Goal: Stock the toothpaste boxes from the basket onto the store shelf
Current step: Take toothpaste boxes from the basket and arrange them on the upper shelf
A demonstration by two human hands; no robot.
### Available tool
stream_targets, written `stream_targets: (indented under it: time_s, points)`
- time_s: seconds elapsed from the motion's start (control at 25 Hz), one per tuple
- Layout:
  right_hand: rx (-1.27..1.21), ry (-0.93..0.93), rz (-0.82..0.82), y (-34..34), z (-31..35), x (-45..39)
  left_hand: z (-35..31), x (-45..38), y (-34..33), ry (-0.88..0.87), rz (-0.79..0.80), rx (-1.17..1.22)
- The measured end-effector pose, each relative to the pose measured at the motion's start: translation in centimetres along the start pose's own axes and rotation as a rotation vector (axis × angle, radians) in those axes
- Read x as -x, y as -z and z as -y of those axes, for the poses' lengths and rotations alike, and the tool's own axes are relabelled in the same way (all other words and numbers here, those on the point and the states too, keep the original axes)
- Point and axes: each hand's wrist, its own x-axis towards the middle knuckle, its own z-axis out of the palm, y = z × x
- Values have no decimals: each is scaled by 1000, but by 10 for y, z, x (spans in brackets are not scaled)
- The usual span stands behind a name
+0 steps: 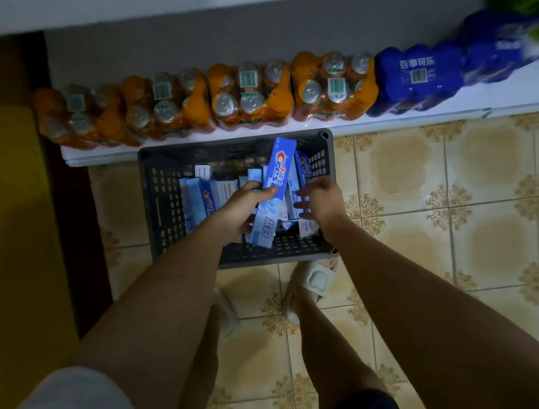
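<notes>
While the person stands over a dark grey plastic basket [153, 213] on a patterned tile floor [455, 205], both bare arms reach down into it. The left hand [239, 211] grips a blue Crest toothpaste box [275, 192] near its lower half, thumb across the front, with the box tilted so its top end rises above the far rim of the basket. The right hand [321, 198] hovers just beside that box with fingers spread and loosely bent toward the other toothpaste boxes [201, 198] lying jumbled in the basket; whether it touches one cannot be told.

Just beyond the basket runs a low white shelf ledge [511, 95] holding shrink-wrapped orange soda can packs [250, 96] and blue Pepsi packs [418, 78]. No toothpaste is seen on any shelf here, so stocking seems to have much left.

Risks, as a judgement: the held box is pinched low with a long end free, so it could pivot or slip as it is lifted. The loose boxes overlap, so pulling one may drag its neighbours. Light sandals [316, 278] sit close under the basket's near edge, and a dropped box could land on them.
</notes>
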Motion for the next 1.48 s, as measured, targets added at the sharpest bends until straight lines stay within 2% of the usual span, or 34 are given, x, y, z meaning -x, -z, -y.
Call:
stream_targets:
  time_s: [0.16, 0.48, 0.6, 0.88, 1.08, 1.16, 1.28, 1.36, 1.48]
  points:
    - [-84, 32, 88, 16, 52, 47, -29, 57, 13, 20, 98, -9]
    - [21, 260, 274, 34, 154, 177, -96, 210, 23, -28, 281, -178]
    - [110, 374, 331, 35, 196, 231, -121, 268, 29, -70, 330, -248]
    - [365, 581, 378, 32, 283, 347, -178, 382, 31, -246, 317, -144]
    - [459, 508, 362, 48, 334, 415, -213, 447, 55, -448, 268, 65]
    - [521, 403, 457, 61, 348, 437, -228, 470, 69, -523, 283, 140]
    - [463, 286, 651, 74, 362, 469, -248, 505, 86, -639, 314, 206]
    - [393, 333, 682, 74, 368, 490, -260, 523, 96, -692, 318, 229]
    - [324, 482, 615, 59, 378, 515, -275, 552, 109, -749, 314, 237]
